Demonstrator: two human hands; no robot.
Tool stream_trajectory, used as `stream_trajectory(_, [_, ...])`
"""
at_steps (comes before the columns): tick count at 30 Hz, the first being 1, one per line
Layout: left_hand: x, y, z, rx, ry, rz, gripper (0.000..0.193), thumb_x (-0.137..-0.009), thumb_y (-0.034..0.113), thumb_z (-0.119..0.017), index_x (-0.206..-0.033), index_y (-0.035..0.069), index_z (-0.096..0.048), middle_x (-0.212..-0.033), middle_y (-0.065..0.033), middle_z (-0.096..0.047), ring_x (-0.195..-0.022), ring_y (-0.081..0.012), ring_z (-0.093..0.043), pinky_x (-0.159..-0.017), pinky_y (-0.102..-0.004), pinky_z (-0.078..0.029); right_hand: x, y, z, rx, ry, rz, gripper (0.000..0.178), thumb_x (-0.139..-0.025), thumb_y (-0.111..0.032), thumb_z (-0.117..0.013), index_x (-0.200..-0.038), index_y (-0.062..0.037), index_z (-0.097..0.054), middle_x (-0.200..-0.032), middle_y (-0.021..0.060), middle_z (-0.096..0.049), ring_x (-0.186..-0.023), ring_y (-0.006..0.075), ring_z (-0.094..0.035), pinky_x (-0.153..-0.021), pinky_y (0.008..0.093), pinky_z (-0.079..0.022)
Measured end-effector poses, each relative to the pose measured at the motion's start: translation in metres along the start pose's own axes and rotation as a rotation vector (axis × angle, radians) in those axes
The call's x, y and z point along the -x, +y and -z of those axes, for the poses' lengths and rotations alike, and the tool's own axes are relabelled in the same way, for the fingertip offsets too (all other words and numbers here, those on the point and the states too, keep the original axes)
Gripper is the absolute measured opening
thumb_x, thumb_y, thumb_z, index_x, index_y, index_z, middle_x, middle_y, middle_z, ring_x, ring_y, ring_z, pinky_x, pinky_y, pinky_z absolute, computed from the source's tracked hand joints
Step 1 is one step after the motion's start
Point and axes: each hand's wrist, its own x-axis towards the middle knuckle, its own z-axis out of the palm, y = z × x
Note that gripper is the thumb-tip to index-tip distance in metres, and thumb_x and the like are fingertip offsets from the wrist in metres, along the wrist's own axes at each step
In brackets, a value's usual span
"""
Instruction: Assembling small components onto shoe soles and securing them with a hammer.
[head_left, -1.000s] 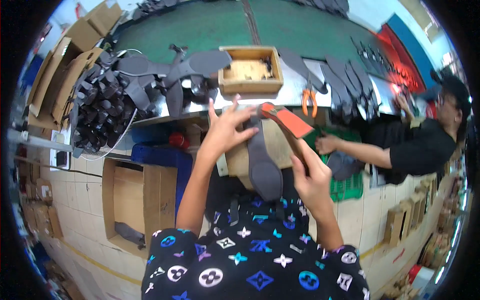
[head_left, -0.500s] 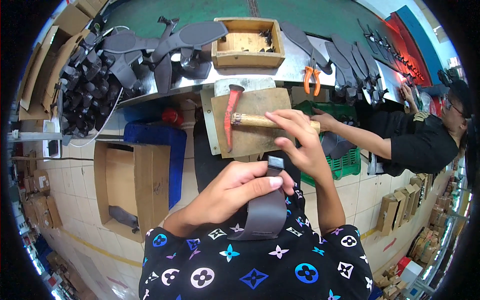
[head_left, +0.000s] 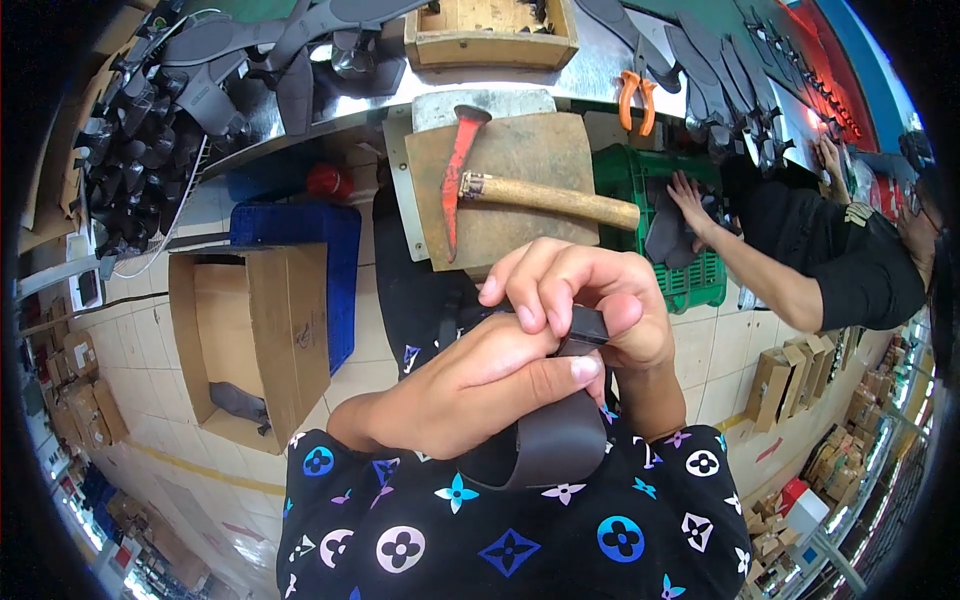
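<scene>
A dark grey shoe sole (head_left: 562, 450) with a heel is held close to my chest, its square black heel tip (head_left: 588, 325) turned upward. My left hand (head_left: 480, 385) grips it around the heel, thumb lying along the side. The fingers of my right hand (head_left: 610, 295) are curled and pinched at the heel tip; part of the heel is hidden behind them. Beyond my hands, a hammer (head_left: 545, 197) with a red head and wooden handle lies on a worn brown board (head_left: 520, 150), touched by neither hand.
A wooden box (head_left: 490, 50) with small dark pieces stands on the metal bench, near orange-handled pliers (head_left: 636, 102). Heeled soles (head_left: 140, 150) are heaped at left. A cardboard box (head_left: 285, 340) stands lower left. At right, a co-worker's hand (head_left: 692, 208) reaches over a green crate (head_left: 690, 285).
My right hand has come from above the hammer handle to the heel tip and closed there. The sole has shifted slightly right. The co-worker's hand has moved over the crate.
</scene>
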Motion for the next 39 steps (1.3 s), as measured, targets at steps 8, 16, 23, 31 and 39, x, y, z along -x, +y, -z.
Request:
stream_trajectory(8, [0.005,-0.007,0.000,-0.014,-0.038,-0.021,0.035,-0.106,0.027,-0.047,-0.099,-0.003,-0.063,-0.100,-0.0113,-0.060,-0.097,-0.0184,-0.058,-0.088,-0.0308,-0.045,0.005,0.000,-0.005,-0.075,-0.031,0.005,0.058,-0.098,-0.057,-0.051,-0.081,-0.0031,-0.061,-0.084,0.0125,-0.061,-0.088,0.0288,-0.060,-0.090,0.0458,-0.048])
stream_trajectory(16, [-0.003,-0.008,0.001,0.173,-0.026,0.080,0.034,-0.105,0.025,-0.047,-0.096,-0.002,-0.065,-0.094,-0.0084,-0.063,-0.093,-0.0152,-0.059,-0.087,-0.0279,-0.045,0.008,0.005,0.004,-0.016,0.012,0.007,0.059,-0.098,-0.058,-0.050,-0.086,-0.0017,-0.062,-0.082,0.0112,-0.060,-0.087,0.0257,-0.059,-0.091,0.0466,-0.047])
stream_trajectory(23, [-0.012,-0.009,0.006,-0.006,0.105,0.039,0.036,-0.106,0.029,-0.049,-0.113,-0.004,-0.062,-0.109,-0.0094,-0.064,-0.105,-0.0151,-0.059,-0.094,-0.0302,-0.046,0.005,-0.006,0.010,0.200,0.016,0.108,0.045,-0.101,-0.043,-0.054,-0.110,-0.0006,-0.067,-0.112,0.0163,-0.070,-0.118,0.0303,-0.062,-0.109,0.0508,-0.038])
stream_trajectory(31, [-0.031,-0.014,0.044,-0.245,0.193,-0.101,0.044,-0.097,0.009,-0.065,-0.137,-0.002,-0.050,-0.126,-0.0085,-0.062,-0.117,-0.0149,-0.057,-0.102,-0.0306,-0.045,-0.006,-0.033,0.084,1.273,0.392,0.506,0.030,-0.087,-0.004,-0.071,-0.116,-0.0015,-0.068,-0.102,0.0126,-0.073,-0.098,0.0342,-0.070,-0.091,0.0418,-0.054])
stream_trajectory(39, [-0.013,0.095,0.201,-0.674,1.015,-0.536,0.050,-0.100,0.014,-0.062,-0.143,-0.007,-0.048,-0.129,-0.0093,-0.062,-0.110,-0.0128,-0.058,-0.097,-0.0272,-0.045,-0.032,-0.113,0.268,1.416,1.195,0.125,0.037,-0.099,-0.030,-0.056,-0.119,-0.0011,-0.064,-0.104,0.0237,-0.071,-0.096,0.0407,-0.068,-0.081,0.0455,-0.054])
